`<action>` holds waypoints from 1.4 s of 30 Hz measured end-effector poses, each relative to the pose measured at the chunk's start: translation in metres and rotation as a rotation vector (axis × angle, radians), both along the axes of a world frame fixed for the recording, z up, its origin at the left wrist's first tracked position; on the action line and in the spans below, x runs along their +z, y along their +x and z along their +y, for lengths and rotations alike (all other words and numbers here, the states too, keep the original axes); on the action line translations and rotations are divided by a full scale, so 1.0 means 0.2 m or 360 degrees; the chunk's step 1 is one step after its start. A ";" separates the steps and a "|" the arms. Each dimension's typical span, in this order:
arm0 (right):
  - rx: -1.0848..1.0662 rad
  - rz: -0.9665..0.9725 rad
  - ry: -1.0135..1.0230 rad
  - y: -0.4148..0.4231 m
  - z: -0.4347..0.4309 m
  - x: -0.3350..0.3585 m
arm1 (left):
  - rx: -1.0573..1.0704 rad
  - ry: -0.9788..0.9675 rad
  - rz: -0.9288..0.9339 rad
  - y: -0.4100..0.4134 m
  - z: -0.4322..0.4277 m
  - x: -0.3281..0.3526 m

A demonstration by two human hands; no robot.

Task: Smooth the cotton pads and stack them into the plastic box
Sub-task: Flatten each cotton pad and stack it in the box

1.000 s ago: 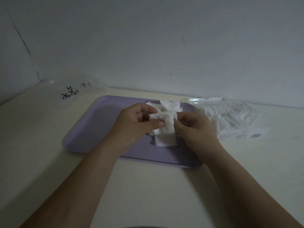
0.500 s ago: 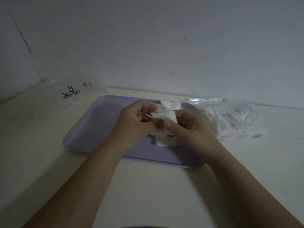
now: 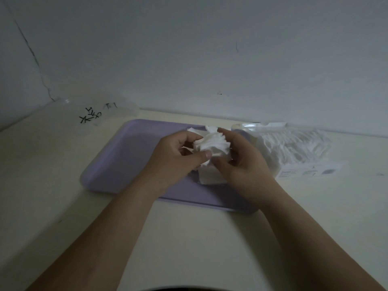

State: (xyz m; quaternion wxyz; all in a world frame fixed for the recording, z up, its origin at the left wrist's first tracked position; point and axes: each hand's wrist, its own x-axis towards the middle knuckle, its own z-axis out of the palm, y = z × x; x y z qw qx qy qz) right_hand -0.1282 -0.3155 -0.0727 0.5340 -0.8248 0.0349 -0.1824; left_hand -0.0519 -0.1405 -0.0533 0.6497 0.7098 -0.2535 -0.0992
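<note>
Gripping a fanned bundle of cotton pads (image 3: 212,144) just above the purple tray (image 3: 126,156), left hand (image 3: 178,158) and right hand (image 3: 241,162) pinch opposite edges, apparently to square them, the loose pads (image 3: 210,177) lying on the tray beneath.

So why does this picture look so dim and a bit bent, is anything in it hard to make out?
Head view: the light is low and flat, with a bluish-grey cast and no glare. The wide lens bows the table edge. The left hand and right hand are sharp enough, yet the white cotton pads they hold nearly wash out, and the clear plastic box almost vanishes.
</note>
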 end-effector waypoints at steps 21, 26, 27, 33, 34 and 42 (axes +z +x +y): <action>0.0093 0.0262 0.0055 -0.01 0.08 0.01 | -0.0098 0.0412 -0.0602 -0.05 -0.07 -0.04; -0.0071 0.0062 -0.0108 -0.04 0.05 0.03 | -0.0113 0.0482 -0.0615 -0.07 -0.06 -0.04; -0.0139 0.0036 -0.0142 -0.03 0.04 0.04 | -0.0026 0.0508 -0.0618 -0.06 -0.06 -0.05; -0.0477 0.0028 -0.0108 -0.01 -0.01 0.04 | -0.0059 0.0928 -0.0604 -0.02 -0.04 -0.08; -0.0498 0.0047 -0.0125 -0.01 -0.02 0.03 | -0.0092 0.0970 -0.0607 -0.01 -0.03 -0.08; -0.0500 0.0135 -0.0307 0.00 -0.04 0.00 | -0.0295 0.0940 -0.0411 0.00 0.01 -0.05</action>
